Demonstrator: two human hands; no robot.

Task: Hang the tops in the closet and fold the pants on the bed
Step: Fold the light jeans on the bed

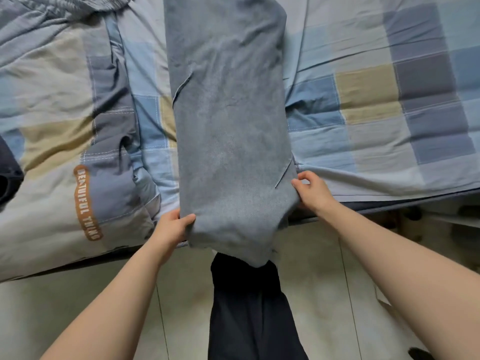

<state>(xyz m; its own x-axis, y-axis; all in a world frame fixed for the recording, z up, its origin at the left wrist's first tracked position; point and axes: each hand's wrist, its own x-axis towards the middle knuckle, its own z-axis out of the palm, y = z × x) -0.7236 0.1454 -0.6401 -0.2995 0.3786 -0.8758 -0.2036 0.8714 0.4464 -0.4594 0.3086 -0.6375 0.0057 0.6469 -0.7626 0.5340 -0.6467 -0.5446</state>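
Across the middle of a bed [363,61], a pair of grey-blue pants [231,131] is laid lengthwise, already doubled so that one leg lies on the other, running from the top of the view down to the near edge of the mattress, where the end of the cloth hangs slightly over the side. The near left corner is pinched by the left hand [174,227], thumb on top and fingers tucked beneath. The right edge, a little further up, is gripped by the right hand [311,190], fingers curled against the side seam. The cloth appears soft and limp, creased in shallow ripples, and is judged light but of some body, like thin denim or brushed cotton; it is likely to sag wherever it is not supported and unlikely to slip on the bedding. A hold at both corners of the near end, as now, seems best for lifting that end and carrying it over toward the far end. A checked quilt [59,141] in blue, grey and tan is bunched to the left, and a pale tiled floor [181,307] is seen below.
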